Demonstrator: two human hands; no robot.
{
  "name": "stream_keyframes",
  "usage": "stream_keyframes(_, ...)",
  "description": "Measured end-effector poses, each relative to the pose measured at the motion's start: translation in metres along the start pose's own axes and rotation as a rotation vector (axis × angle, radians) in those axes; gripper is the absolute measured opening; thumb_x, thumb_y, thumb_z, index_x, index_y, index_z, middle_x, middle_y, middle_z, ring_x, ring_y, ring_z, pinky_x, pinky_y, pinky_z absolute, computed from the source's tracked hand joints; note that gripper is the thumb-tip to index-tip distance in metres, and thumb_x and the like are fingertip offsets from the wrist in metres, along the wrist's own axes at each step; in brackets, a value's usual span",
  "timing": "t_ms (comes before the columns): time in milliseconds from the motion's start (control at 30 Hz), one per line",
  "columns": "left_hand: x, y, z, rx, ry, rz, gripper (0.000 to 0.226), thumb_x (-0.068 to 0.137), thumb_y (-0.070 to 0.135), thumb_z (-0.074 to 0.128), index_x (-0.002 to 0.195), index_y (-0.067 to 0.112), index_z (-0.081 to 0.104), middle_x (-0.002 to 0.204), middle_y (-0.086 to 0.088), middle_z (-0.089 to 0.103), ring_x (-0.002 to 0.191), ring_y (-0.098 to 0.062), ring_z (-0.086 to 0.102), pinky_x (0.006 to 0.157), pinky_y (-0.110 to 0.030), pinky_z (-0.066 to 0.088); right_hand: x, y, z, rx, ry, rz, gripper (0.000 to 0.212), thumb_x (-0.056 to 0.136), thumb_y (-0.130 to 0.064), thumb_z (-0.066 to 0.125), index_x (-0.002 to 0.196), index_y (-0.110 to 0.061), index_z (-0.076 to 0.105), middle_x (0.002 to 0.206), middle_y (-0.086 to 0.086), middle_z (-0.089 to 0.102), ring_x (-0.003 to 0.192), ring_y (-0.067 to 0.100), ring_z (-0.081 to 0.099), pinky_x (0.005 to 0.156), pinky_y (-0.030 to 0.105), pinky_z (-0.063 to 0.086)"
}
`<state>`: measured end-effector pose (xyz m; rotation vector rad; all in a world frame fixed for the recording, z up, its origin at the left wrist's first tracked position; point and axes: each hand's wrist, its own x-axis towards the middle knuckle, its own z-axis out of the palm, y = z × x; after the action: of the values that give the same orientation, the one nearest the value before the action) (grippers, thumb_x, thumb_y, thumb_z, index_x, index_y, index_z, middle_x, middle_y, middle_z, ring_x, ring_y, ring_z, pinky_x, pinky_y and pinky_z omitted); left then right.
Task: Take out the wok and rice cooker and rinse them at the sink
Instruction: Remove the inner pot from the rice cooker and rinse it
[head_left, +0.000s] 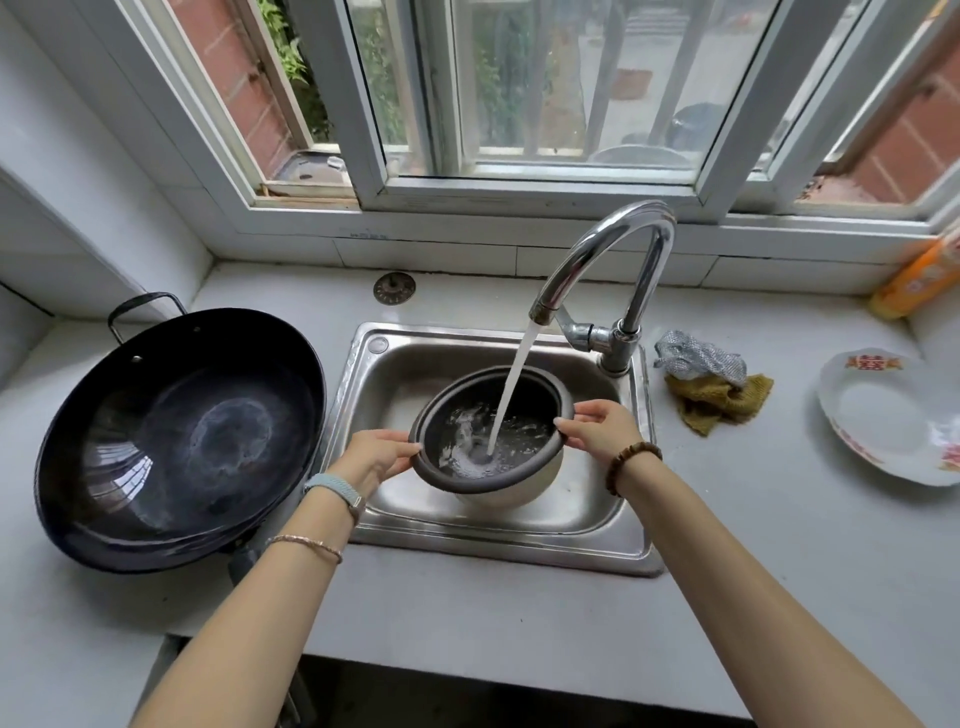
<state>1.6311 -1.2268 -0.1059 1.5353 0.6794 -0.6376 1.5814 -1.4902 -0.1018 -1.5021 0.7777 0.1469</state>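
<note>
At my far left, a wide black round metal wok (176, 436) sits mouth up on the pale grey stone bench (467, 613), just beside the sink. Its loop handle (145, 306) points away to the far left and a dark stub handle (243, 561) points back toward me, so its long axis runs on that diagonal. Behind it a small round metal drain strainer (395, 287) lies on the bench. My left hand (374, 457) pinches the left rim of the rice cooker's round inner pot (519, 483), which is dark inside and silver outside. The pot is mouth up over the stainless steel sink (571, 525); I cannot tell whether it touches the basin floor. Water (511, 384) from the curved chrome tap (613, 244) pours into it and swirls. My right hand (602, 428) grips the right rim, fingers curled. Beside the tap lie a silver mesh scouring cloth (696, 356) and a mustard-yellow rag (722, 402), touching. Further right is a white plate (883, 415) with red characters on its rim, too blurred to read. Behind it stands an orange bottle (919, 275), its label unreadable.
</note>
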Motion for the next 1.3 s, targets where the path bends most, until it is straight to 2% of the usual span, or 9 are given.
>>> stream_keyframes(100, -0.005, 0.002, 0.003, -0.017, -0.001, 0.025, 0.016, 0.083, -0.019, 0.058, 0.077, -0.005, 0.057, 0.056, -0.015, 0.065, 0.049, -0.016, 0.067, 0.050, -0.017, 0.055, 0.000, 0.000, -0.008, 0.033, -0.022, 0.089, 0.031, 0.080, 0.006, 0.070, 0.107, 0.011, 0.056, 0.104, 0.023, 0.059, 0.093, 0.030, 0.064, 0.086, 0.036, 0.054)
stream_keyframes(200, -0.010, 0.006, 0.003, 0.066, 0.048, 0.161, 0.019, 0.081, -0.015, 0.064, 0.076, 0.002, 0.058, 0.076, -0.014, 0.062, 0.071, -0.021, 0.064, 0.055, -0.016, 0.055, -0.006, 0.004, -0.011, 0.069, -0.047, 0.193, 0.009, 0.082, 0.012, 0.064, 0.088, 0.007, 0.058, 0.092, 0.023, 0.061, 0.091, 0.032, 0.063, 0.079, 0.032, 0.056)
stream_keyframes(333, -0.009, 0.013, -0.003, 0.201, 0.097, 0.313, 0.031, 0.077, -0.008, 0.073, 0.103, 0.003, 0.060, 0.082, -0.008, 0.061, 0.076, -0.017, 0.062, 0.077, -0.026, 0.056, -0.014, 0.017, -0.001, 0.142, -0.040, 0.235, 0.030, 0.082, 0.019, 0.059, 0.109, 0.012, 0.052, 0.087, 0.022, 0.059, 0.074, 0.027, 0.061, 0.053, 0.025, 0.058)
stream_keyframes(467, -0.009, 0.013, -0.010, 0.304, 0.144, 0.363, 0.038, 0.077, -0.005, 0.074, 0.110, 0.008, 0.058, 0.087, -0.008, 0.062, 0.087, -0.022, 0.064, 0.087, -0.035, 0.053, -0.017, 0.022, 0.006, 0.058, 0.004, 0.147, 0.034, 0.079, 0.018, 0.064, 0.101, -0.001, 0.048, 0.090, 0.016, 0.057, 0.081, 0.026, 0.061, 0.073, 0.036, 0.056)
stream_keyframes(733, -0.011, -0.001, -0.002, 0.155, 0.049, 0.163, 0.032, 0.081, -0.017, 0.063, 0.107, 0.000, 0.054, 0.083, -0.011, 0.061, 0.071, -0.016, 0.064, 0.060, -0.020, 0.056, -0.024, -0.008, -0.004, -0.093, -0.008, -0.080, 0.032, 0.077, 0.009, 0.071, 0.098, -0.007, 0.052, 0.079, 0.007, 0.055, 0.077, 0.021, 0.060, 0.077, 0.038, 0.057)
stream_keyframes(900, -0.017, 0.003, 0.003, -0.021, -0.028, -0.006, 0.015, 0.085, -0.021, 0.054, 0.084, -0.007, 0.059, 0.050, -0.009, 0.066, 0.043, -0.012, 0.065, 0.048, -0.017, 0.055, -0.029, -0.019, -0.013, -0.013, -0.083, 0.020, 0.018, 0.080, 0.011, 0.068, 0.082, -0.002, 0.055, 0.077, 0.008, 0.058, 0.074, 0.017, 0.061, 0.074, 0.031, 0.059)
stream_keyframes(1000, -0.023, 0.011, 0.001, -0.015, 0.004, 0.075, 0.014, 0.083, -0.019, 0.059, 0.088, -0.006, 0.059, 0.060, -0.010, 0.067, 0.060, -0.016, 0.069, 0.052, -0.016, 0.055, -0.025, -0.010, -0.016, 0.044, -0.123, 0.139, 0.012, 0.081, 0.013, 0.064, 0.074, 0.005, 0.058, 0.076, 0.015, 0.061, 0.072, 0.021, 0.062, 0.067, 0.026, 0.060)
stream_keyframes(1100, -0.025, 0.015, -0.001, 0.092, 0.069, 0.226, 0.032, 0.080, -0.016, 0.066, 0.108, -0.003, 0.056, 0.080, -0.010, 0.060, 0.077, -0.020, 0.062, 0.063, -0.018, 0.053, -0.025, 0.004, -0.011, 0.106, -0.120, 0.229, 0.020, 0.081, 0.017, 0.061, 0.099, 0.011, 0.056, 0.080, 0.018, 0.060, 0.070, 0.023, 0.061, 0.056, 0.024, 0.059)
stream_keyframes(1300, -0.026, 0.015, -0.008, 0.290, 0.166, 0.427, 0.036, 0.076, -0.006, 0.074, 0.106, 0.009, 0.059, 0.083, -0.005, 0.062, 0.076, -0.017, 0.063, 0.065, -0.019, 0.048, -0.024, 0.017, 0.001, 0.011, -0.017, 0.122, 0.035, 0.078, 0.017, 0.066, 0.104, 0.000, 0.049, 0.085, 0.011, 0.056, 0.077, 0.022, 0.060, 0.075, 0.035, 0.054)
